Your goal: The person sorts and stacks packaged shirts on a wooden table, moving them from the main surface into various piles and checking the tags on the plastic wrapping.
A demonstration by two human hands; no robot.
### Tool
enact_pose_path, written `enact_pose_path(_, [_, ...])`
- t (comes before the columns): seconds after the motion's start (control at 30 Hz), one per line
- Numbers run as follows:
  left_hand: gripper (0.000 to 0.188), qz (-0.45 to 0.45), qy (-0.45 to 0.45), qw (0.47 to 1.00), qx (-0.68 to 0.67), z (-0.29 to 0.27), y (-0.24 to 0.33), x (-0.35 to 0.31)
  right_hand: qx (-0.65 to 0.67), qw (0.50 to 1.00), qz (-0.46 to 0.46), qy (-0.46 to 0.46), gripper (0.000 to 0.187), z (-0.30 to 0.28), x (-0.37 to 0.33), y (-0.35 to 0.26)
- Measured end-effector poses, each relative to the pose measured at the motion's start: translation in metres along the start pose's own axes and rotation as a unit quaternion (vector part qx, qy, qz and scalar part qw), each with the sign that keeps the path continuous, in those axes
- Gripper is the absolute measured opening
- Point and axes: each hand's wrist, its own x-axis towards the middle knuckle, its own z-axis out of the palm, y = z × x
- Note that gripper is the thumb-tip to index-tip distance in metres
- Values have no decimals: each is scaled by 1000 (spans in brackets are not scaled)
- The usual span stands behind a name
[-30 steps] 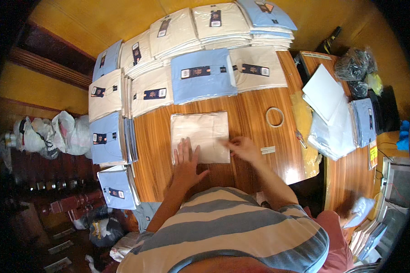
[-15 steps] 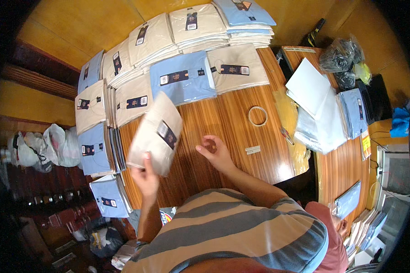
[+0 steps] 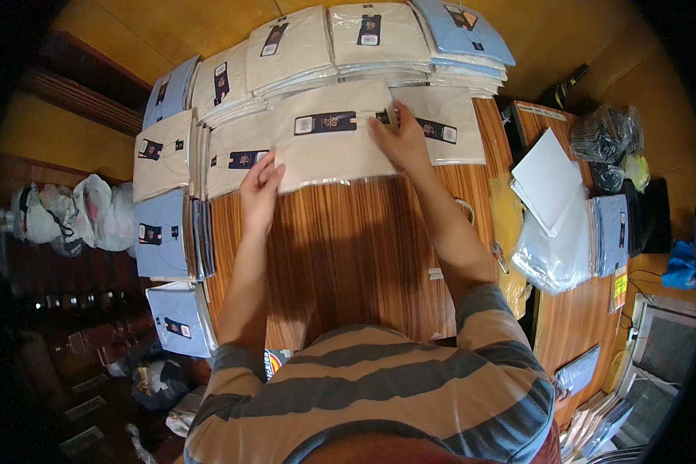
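A cream folded garment in a clear plastic bag (image 3: 317, 158), with a dark hang tag across it, lies over the near middle pile at the back of the wooden table. My right hand (image 3: 400, 141) grips its right edge, thumb on top. At its lower left edge, my left hand (image 3: 260, 191) has its fingers curled round the plastic. The blue packed garment beneath is hidden. To the left sits a cream packed garment (image 3: 228, 178), partly covered; another cream packed garment (image 3: 456, 143) shows beyond my right hand.
Tall piles of packed garments (image 3: 290, 58) line the back, with blue packed garments (image 3: 158, 236) along the left. A tape roll (image 3: 465, 209) is partly behind my right forearm. On the right are scissors (image 3: 500, 259), clear plastic bags (image 3: 553, 255) and white sheets (image 3: 540, 174).
My left hand has carried the cream packed garment away from me onto the blue one. My right hand has reached forward and taken its right edge. The view has shifted slightly.
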Motion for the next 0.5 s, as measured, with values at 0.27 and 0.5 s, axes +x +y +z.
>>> enact_pose_path(0.27, [114, 270, -66, 875, 396, 27, 4, 25, -172, 984, -14, 43, 64, 6, 23, 28])
enact_pose_path(0.5, [112, 205, -3, 867, 454, 21, -21, 37, -212, 976, -33, -34, 60, 20, 30, 8])
